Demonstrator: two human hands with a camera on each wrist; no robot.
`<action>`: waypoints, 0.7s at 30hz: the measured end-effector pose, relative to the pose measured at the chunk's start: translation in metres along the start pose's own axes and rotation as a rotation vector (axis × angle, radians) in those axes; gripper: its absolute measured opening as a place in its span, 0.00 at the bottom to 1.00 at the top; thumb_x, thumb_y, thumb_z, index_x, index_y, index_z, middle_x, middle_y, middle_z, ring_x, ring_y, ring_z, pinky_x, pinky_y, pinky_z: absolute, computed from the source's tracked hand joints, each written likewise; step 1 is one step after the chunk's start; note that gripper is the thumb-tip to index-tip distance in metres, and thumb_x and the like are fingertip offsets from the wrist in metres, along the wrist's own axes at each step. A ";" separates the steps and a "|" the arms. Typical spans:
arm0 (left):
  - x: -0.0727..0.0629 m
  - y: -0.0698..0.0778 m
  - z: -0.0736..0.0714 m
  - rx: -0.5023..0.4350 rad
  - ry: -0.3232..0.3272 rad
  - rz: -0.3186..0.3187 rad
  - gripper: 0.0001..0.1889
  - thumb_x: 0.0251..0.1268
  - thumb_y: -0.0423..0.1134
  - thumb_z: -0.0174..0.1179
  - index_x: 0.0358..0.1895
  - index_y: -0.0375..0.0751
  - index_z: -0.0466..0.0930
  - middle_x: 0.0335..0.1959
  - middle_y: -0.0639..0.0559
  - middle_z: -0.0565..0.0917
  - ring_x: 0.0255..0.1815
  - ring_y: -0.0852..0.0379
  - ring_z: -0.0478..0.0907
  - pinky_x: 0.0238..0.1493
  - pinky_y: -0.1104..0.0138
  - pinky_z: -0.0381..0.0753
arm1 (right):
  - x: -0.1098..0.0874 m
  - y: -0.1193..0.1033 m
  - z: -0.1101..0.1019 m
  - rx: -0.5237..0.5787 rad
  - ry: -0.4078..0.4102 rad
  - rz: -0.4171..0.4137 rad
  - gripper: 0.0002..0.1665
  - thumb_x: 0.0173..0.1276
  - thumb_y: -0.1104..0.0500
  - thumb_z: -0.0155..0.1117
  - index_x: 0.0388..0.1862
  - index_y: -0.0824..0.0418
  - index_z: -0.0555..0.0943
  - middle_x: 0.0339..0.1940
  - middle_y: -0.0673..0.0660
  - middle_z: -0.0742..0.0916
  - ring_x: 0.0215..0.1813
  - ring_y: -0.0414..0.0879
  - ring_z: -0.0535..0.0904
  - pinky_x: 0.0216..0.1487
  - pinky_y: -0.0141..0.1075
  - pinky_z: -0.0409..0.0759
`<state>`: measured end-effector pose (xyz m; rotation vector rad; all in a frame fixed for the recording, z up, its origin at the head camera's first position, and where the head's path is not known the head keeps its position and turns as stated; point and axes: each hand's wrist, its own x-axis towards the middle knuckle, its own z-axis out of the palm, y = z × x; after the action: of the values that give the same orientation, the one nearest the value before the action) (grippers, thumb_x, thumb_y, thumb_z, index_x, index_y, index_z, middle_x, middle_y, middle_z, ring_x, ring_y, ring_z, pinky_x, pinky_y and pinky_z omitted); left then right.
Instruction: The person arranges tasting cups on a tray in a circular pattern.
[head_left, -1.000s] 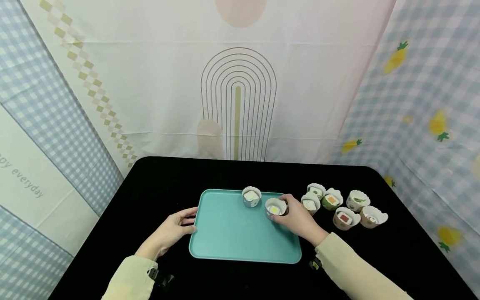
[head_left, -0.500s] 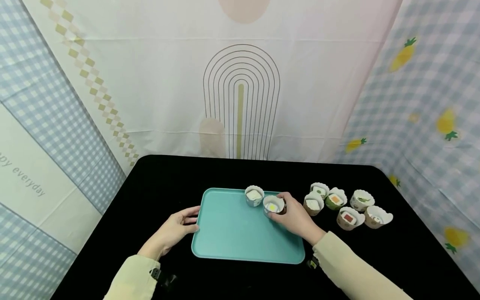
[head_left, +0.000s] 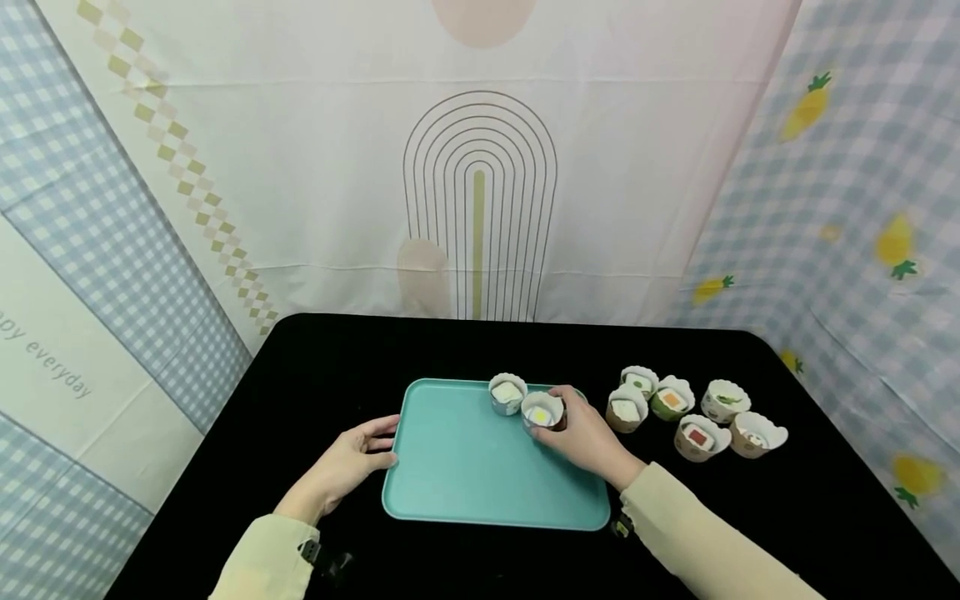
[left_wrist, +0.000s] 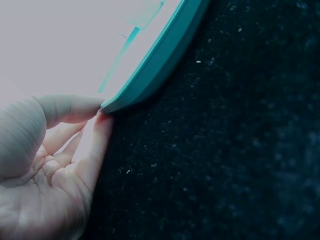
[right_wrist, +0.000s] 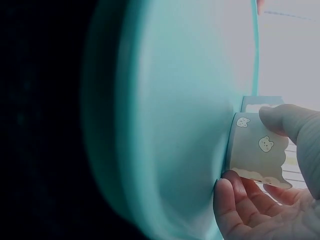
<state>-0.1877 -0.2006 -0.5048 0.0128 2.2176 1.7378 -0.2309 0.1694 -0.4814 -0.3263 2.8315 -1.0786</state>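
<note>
Right hand point(head_left: 588, 435) grips a paper cup point(head_left: 542, 412) between thumb and fingers, cup upright at the tray's point(head_left: 480, 475) far side, just beside a second cup point(head_left: 507, 395). Left hand point(head_left: 341, 462) pinches the tray's left edge. Six more cups point(head_left: 672, 399) stand right of the tray.

smooth plastic-looking tray point(head_left: 480, 483), matt paper-looking cup point(right_wrist: 255, 152), creased cloth backdrop point(head_left: 637, 183), matt tabletop point(head_left: 337, 358)
</note>
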 end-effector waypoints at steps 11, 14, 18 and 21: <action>0.000 0.000 0.001 0.001 0.013 0.003 0.31 0.65 0.32 0.61 0.71 0.51 0.67 0.65 0.52 0.71 0.61 0.50 0.71 0.60 0.49 0.72 | -0.006 -0.004 -0.007 -0.009 -0.011 0.011 0.44 0.59 0.47 0.73 0.69 0.58 0.64 0.40 0.53 0.79 0.34 0.45 0.75 0.30 0.40 0.74; 0.000 0.000 0.000 0.003 0.018 0.003 0.31 0.65 0.31 0.61 0.70 0.52 0.67 0.65 0.53 0.72 0.61 0.51 0.71 0.60 0.49 0.72 | -0.011 -0.002 -0.017 -0.013 -0.012 0.005 0.46 0.59 0.43 0.72 0.71 0.57 0.63 0.51 0.56 0.79 0.42 0.47 0.76 0.35 0.40 0.76; -0.001 0.000 0.000 0.003 0.017 0.002 0.31 0.65 0.31 0.61 0.70 0.52 0.67 0.65 0.53 0.72 0.61 0.51 0.71 0.59 0.49 0.72 | -0.023 0.006 -0.040 0.011 0.000 0.013 0.48 0.59 0.40 0.71 0.71 0.58 0.62 0.57 0.61 0.77 0.48 0.51 0.76 0.40 0.41 0.77; -0.001 0.000 0.001 0.002 0.015 0.006 0.31 0.65 0.31 0.61 0.70 0.52 0.67 0.65 0.53 0.72 0.61 0.50 0.71 0.59 0.48 0.72 | -0.035 0.014 -0.060 0.024 0.020 0.024 0.49 0.59 0.37 0.69 0.71 0.59 0.62 0.58 0.63 0.76 0.50 0.53 0.77 0.42 0.42 0.78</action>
<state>-0.1870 -0.2000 -0.5049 0.0070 2.2326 1.7445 -0.2085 0.2263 -0.4457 -0.2801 2.8300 -1.1169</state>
